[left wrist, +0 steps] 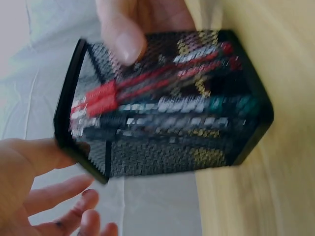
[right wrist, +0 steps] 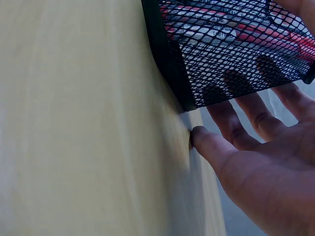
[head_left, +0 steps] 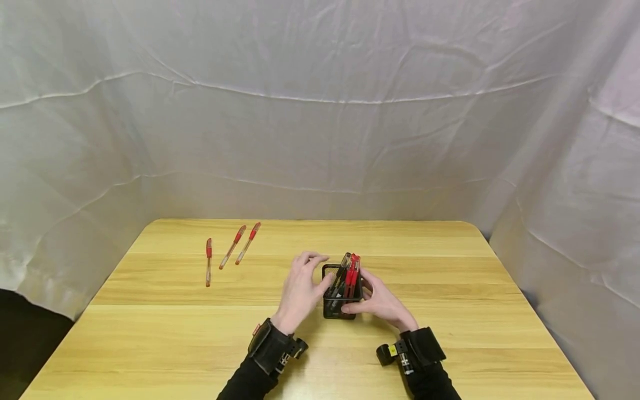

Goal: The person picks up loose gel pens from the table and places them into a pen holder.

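A black mesh pen holder [head_left: 331, 309] stands on the table in front of me, with red pens [head_left: 352, 276] and black pens [head_left: 341, 276] leaning in it, caps up. Through the mesh in the left wrist view a green-ended pen [left wrist: 216, 104] also shows. My right hand [head_left: 382, 301] grips the holder from the right, thumb on its front and fingers along the side. At the left rim is my left hand [head_left: 301, 284]; its thumb tip reaches just over the edge, while the other fingers [left wrist: 69, 216] stay loosely bent outside, holding no pen.
On the wooden table [head_left: 175, 344], at the far left, lie three red-capped clear pens: one pen [head_left: 209, 262] by itself, then a second pen [head_left: 232, 248] and a third pen [head_left: 248, 243] side by side. Pale cloth [head_left: 320, 139] hangs behind and along the sides.
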The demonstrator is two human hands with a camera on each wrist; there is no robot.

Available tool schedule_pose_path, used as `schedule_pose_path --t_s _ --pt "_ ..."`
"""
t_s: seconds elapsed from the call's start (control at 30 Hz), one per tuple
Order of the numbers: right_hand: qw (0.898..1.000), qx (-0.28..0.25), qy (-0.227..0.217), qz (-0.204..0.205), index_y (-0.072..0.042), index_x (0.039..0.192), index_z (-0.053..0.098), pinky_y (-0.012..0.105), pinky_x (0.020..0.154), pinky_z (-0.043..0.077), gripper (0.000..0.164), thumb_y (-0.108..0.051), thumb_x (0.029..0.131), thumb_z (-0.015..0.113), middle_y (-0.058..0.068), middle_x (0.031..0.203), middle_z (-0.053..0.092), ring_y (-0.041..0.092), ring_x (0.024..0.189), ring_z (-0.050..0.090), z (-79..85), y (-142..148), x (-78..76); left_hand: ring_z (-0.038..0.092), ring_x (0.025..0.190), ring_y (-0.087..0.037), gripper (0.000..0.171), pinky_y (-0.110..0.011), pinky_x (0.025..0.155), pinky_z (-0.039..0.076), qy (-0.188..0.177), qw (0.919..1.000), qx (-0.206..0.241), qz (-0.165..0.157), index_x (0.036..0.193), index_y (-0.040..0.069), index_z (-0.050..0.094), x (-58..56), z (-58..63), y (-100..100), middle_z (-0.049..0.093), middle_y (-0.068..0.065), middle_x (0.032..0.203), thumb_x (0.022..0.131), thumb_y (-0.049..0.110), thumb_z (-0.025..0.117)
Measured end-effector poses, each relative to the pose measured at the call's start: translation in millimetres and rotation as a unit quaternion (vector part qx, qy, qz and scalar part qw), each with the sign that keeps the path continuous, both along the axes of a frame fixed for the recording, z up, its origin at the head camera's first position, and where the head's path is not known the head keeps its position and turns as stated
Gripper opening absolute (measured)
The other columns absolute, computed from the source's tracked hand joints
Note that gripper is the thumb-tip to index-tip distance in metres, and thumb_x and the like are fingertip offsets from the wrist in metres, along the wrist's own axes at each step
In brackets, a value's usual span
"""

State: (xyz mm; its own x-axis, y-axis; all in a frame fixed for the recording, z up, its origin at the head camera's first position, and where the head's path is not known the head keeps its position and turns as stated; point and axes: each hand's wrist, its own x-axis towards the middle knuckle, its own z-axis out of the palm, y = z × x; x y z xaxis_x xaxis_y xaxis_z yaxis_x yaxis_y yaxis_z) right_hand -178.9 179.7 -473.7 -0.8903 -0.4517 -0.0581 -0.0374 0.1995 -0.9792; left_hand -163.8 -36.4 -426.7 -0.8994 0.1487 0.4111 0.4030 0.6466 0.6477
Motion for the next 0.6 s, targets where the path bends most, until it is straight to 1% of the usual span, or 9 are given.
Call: schedule_pose_path --t_s 0.13,0.23,0.33,0.47,0.6 --pt "1.000 0.009 -0.005 -0.001 -0.009 0.160 0.023 0.062 0.123 0.020 0.105 -0.014 0.076 0.087 0.018 0.168 0.018 0.044 0.153 0.020 0.6 0.4 0.0 0.054 0.122 -0.035 0.036 -0.058 0.098 0.051 -0.038 0.9991 0.011 0.013 0.124 0.006 0.068 -7.8 0.3 -16.1 0.062 -0.018 0.130 0.091 0.021 0.071" --pt "1.000 0.016 -0.005 -0.003 -0.006 0.160 0.020 0.063 0.122 0.020 0.108 -0.015 0.076 0.087 0.020 0.168 0.014 0.046 0.153 0.019 0.3 1.2 0.2 0.050 0.126 -0.039 0.039 -0.063 0.103 0.046 -0.064 0.9975 0.003 0.031 0.126 0.005 0.065 -15.8 -1.8 -33.9 0.059 -0.022 0.135 0.091 0.022 0.070" --pt "1.000 0.022 -0.003 -0.003 -0.005 0.160 0.018 0.063 0.122 0.020 0.109 -0.015 0.077 0.087 0.021 0.168 0.010 0.047 0.153 0.017 -0.4 2.4 0.1 0.047 0.129 -0.044 0.043 -0.065 0.106 0.041 -0.087 0.9948 -0.010 0.051 0.129 0.003 0.064 -23.2 -7.3 -53.2 0.056 -0.025 0.138 0.091 0.022 0.070" --pt "1.000 0.021 -0.002 -0.004 -0.005 0.160 0.019 0.063 0.122 0.020 0.108 -0.014 0.076 0.087 0.021 0.168 0.011 0.047 0.153 0.018 -1.5 3.1 -0.6 0.041 0.135 -0.048 0.049 -0.066 0.110 0.036 -0.139 0.9863 -0.044 0.077 0.136 0.001 0.058 -29.7 -15.7 -77.0 0.049 -0.028 0.145 0.094 0.024 0.066" --pt "1.000 0.024 -0.005 -0.008 -0.005 0.160 0.019 0.062 0.122 0.020 0.109 -0.014 0.075 0.087 0.021 0.168 0.011 0.047 0.153 0.017 -2.1 3.6 -0.7 0.033 0.142 -0.051 0.054 -0.067 0.116 0.030 -0.185 0.9763 -0.067 0.091 0.142 -0.001 0.051 -33.3 -22.9 -95.0 0.038 -0.032 0.153 0.096 0.025 0.063"
